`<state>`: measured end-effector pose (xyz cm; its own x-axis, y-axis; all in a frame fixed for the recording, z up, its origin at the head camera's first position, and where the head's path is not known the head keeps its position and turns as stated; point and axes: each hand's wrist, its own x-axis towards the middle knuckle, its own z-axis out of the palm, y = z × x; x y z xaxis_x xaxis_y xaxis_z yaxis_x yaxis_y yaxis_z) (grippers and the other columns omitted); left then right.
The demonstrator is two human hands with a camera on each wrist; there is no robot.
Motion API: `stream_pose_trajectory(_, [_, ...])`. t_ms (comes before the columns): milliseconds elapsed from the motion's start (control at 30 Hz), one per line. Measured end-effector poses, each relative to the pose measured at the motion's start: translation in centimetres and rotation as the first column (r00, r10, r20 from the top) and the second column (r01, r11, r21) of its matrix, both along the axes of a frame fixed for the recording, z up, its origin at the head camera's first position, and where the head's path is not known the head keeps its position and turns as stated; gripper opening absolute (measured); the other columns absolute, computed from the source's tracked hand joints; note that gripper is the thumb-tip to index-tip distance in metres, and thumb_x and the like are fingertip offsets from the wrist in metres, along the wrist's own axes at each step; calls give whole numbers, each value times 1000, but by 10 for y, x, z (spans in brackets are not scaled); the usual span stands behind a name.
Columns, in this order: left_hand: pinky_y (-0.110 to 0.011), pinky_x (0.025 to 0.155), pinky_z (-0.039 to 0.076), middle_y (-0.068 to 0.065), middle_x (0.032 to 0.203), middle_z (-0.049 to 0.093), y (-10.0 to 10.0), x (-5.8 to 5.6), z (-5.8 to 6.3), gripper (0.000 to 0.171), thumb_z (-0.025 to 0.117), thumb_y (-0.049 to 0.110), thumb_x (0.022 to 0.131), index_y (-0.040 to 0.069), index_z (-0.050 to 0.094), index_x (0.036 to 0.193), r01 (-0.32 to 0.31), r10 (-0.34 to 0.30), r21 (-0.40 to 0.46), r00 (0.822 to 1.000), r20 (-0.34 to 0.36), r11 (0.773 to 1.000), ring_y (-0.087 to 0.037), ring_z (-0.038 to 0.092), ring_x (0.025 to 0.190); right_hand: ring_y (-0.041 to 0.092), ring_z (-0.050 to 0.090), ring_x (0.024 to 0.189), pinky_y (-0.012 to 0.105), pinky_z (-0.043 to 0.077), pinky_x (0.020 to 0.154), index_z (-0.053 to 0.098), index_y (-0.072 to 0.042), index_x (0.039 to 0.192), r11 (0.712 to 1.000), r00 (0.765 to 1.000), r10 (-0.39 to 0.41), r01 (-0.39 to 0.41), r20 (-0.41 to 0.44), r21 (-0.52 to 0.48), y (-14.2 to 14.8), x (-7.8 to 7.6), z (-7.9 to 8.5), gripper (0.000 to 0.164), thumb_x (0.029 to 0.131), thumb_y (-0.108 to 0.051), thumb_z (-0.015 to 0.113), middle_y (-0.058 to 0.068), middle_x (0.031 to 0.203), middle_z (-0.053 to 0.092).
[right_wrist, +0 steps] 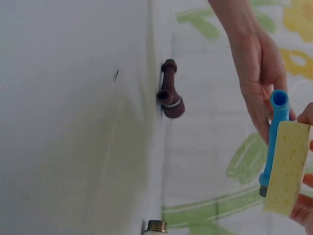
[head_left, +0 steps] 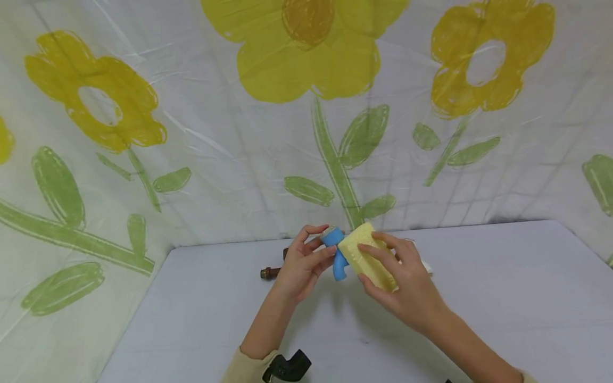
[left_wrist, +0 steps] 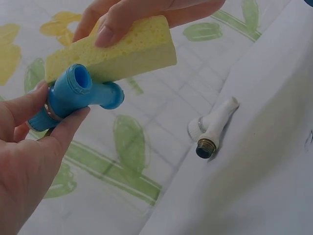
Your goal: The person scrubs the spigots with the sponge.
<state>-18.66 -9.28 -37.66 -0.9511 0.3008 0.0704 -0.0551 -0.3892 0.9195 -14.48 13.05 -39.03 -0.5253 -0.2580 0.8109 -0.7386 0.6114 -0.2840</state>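
Observation:
My left hand holds a blue branched pipe fitting by its ribbed end, between thumb and fingers. In the left wrist view, one open round mouth of the blue fitting faces the camera, and a metal ring circles its body near the fingertips. My right hand grips a yellow rectangular sponge by its sides. Against the blue fitting's side lies the sponge in the right wrist view, overlapping part of it. Both things are held up above the table.
On the white-covered table, a brown fitting lies behind my left hand. A white fitting with a threaded metal end lies behind the right hand, mostly hidden in the head view. A flower-printed curtain hangs at the table's back edge.

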Motion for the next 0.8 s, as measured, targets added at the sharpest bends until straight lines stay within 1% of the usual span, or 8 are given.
stream_pose_trajectory(233, [-33, 94, 62, -12, 130, 66, -2, 2, 5, 37, 54, -14, 102, 12, 58, 128, 23, -23, 4, 1000, -15, 1000, -16, 73, 102, 36, 59, 115, 45, 58, 75, 72, -14, 128, 999, 999, 9, -7, 36, -40, 2, -2, 1, 51, 106, -55, 51, 15, 136, 64])
stream_pose_trajectory(300, [-32, 94, 62, -9, 126, 65, -1, 3, 5, 37, 54, -14, 102, 13, 58, 126, 14, -14, 5, 1000, -8, 1000, -15, 72, 99, 35, 58, 118, 44, 58, 76, 72, -16, 129, 999, 996, 19, -14, 86, -53, 1, 1, 1, 40, 102, -45, 68, 14, 137, 64])
stream_pose_trajectory(333, [-32, 93, 62, -8, 125, 65, 0, 3, 5, 37, 54, -15, 102, 13, 59, 125, 7, -7, 6, 1000, -5, 1000, -15, 72, 99, 34, 58, 118, 43, 58, 77, 72, -17, 130, 998, 994, 30, -24, 105, -57, 1, 2, 1, 39, 102, -43, 71, 13, 138, 63])
stream_pose_trajectory(467, [-32, 94, 62, -7, 122, 63, 0, 2, 4, 38, 54, -16, 101, 15, 60, 121, -9, 9, 9, 1000, -7, 1000, -15, 71, 101, 29, 59, 114, 40, 56, 79, 73, -18, 130, 997, 991, 62, -56, 117, -53, -2, 6, 2, 37, 101, -41, 72, 12, 139, 63])
stream_pose_trajectory(533, [-32, 94, 62, -7, 122, 63, 0, 2, 4, 38, 54, -16, 101, 16, 61, 119, -8, 8, 10, 1000, -14, 1000, -15, 71, 102, 29, 58, 111, 39, 55, 78, 73, -17, 130, 997, 993, 67, -63, 93, -45, 0, 4, 3, 42, 105, -48, 61, 12, 139, 63])
stream_pose_trajectory(567, [-32, 95, 62, -7, 122, 62, 0, 2, 4, 38, 54, -16, 101, 17, 61, 119, -5, 5, 11, 1000, -18, 1000, -15, 71, 102, 29, 58, 111, 40, 55, 78, 73, -17, 130, 997, 994, 62, -59, 88, -40, 1, 3, 3, 39, 104, -46, 64, 12, 139, 64])
stream_pose_trajectory(667, [-33, 95, 62, -7, 123, 62, 0, 2, 4, 37, 54, -15, 101, 18, 62, 118, 7, -6, 7, 999, -31, 1000, -15, 71, 102, 32, 58, 114, 43, 56, 79, 72, -16, 130, 999, 994, 40, -37, 99, -28, 4, 1, 5, 38, 94, -26, 80, 12, 140, 63])
stream_pose_trajectory(800, [-35, 97, 61, -7, 125, 62, -1, 2, 5, 36, 53, -14, 102, 18, 62, 117, 3, -4, -3, 999, -49, 1000, -16, 71, 105, 31, 58, 117, 44, 57, 79, 72, -16, 131, 1000, 992, 14, -12, 128, -17, 5, 1, 4, 57, 77, -5, 88, 12, 140, 63])
